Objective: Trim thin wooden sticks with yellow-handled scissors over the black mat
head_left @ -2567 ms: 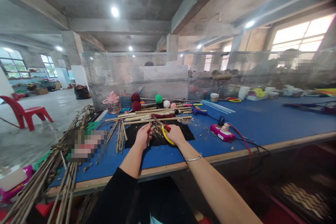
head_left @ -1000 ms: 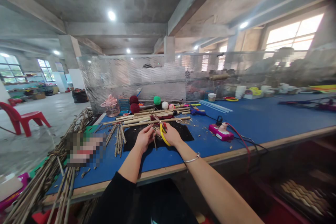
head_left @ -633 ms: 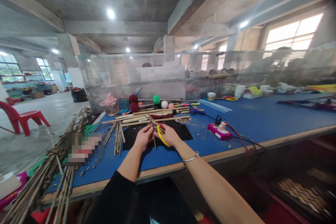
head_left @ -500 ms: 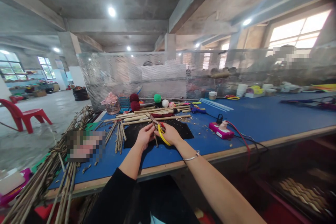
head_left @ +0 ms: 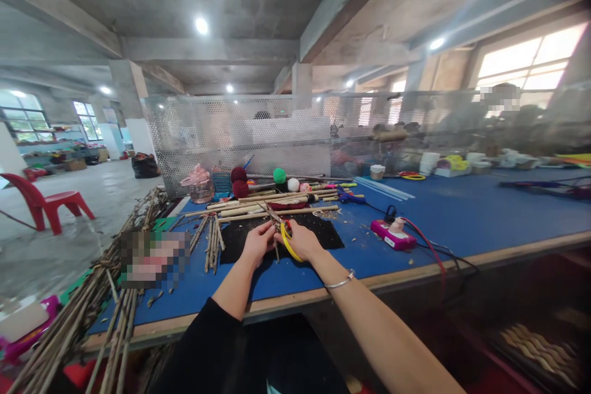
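Note:
My right hand (head_left: 302,241) is closed around yellow-handled scissors (head_left: 290,245), whose blades point up and to the left. Close beside it, my left hand (head_left: 259,244) pinches a thin twig (head_left: 277,250); its lower end shows between the hands, while the rest is largely hidden by fingers and scissors. Both hands are over a black cloth (head_left: 235,240) dotted with small chips. Left of the cloth lies a small group of short cut twigs (head_left: 212,246). Peeled sticks (head_left: 244,216) lie just beyond my hands.
Long branches (head_left: 78,314) hang over the left end of the blue table (head_left: 457,215). Yarn balls (head_left: 279,175), a jar (head_left: 199,188) and a blue glue gun (head_left: 349,196) are farther back. A purple power strip (head_left: 392,235) with cords sits to the right. Perforated metal panels (head_left: 240,129) stand behind.
The whole view has shifted slightly, so things appear a little lower and farther right. My hands keep nearly the same pose on the scissors and twig.

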`<move>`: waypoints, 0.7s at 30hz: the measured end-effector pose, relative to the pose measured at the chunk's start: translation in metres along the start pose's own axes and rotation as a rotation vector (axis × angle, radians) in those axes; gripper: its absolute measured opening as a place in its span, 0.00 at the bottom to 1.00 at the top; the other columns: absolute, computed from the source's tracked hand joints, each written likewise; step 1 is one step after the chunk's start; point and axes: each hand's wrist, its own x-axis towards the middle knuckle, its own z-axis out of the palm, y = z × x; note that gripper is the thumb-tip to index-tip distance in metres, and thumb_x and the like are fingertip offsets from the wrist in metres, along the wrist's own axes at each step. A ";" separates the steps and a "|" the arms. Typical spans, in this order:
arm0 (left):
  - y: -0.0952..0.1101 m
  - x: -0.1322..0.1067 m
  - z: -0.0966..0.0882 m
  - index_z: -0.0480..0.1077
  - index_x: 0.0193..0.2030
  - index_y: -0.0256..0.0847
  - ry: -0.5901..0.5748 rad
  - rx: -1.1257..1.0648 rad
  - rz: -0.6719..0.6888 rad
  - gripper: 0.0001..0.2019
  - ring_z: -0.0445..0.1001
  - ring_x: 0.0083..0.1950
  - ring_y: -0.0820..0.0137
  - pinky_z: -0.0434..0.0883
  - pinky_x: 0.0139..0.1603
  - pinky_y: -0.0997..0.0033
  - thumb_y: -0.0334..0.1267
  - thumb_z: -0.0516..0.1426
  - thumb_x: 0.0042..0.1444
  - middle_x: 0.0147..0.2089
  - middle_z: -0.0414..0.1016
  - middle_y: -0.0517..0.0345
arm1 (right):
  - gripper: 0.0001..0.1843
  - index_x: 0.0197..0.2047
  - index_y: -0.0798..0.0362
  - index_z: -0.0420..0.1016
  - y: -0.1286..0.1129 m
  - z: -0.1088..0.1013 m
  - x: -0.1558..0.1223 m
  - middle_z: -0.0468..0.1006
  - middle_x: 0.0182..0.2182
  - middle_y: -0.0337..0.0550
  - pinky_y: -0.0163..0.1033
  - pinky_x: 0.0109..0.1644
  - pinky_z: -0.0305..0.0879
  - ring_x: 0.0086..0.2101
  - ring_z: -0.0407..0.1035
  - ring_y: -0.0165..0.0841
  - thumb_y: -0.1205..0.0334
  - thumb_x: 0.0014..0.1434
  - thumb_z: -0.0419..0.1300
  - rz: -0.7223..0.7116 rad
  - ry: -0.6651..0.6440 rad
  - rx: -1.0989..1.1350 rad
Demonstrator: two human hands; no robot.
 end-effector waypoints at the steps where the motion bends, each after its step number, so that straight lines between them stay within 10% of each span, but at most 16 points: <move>1: 0.000 0.000 0.000 0.71 0.44 0.39 0.006 0.002 0.008 0.22 0.63 0.21 0.82 0.63 0.23 0.80 0.39 0.63 0.38 0.27 0.71 0.57 | 0.29 0.44 0.54 0.63 -0.001 0.000 0.000 0.74 0.36 0.49 0.36 0.35 0.57 0.37 0.69 0.39 0.38 0.49 0.51 0.003 -0.004 -0.017; 21: -0.001 0.002 -0.002 0.71 0.44 0.36 0.022 -0.010 0.012 0.21 0.62 0.20 0.82 0.62 0.22 0.79 0.37 0.62 0.39 0.25 0.70 0.58 | 0.30 0.40 0.53 0.67 0.000 -0.002 0.008 0.74 0.36 0.50 0.34 0.33 0.57 0.36 0.69 0.38 0.35 0.47 0.51 0.064 -0.097 -0.004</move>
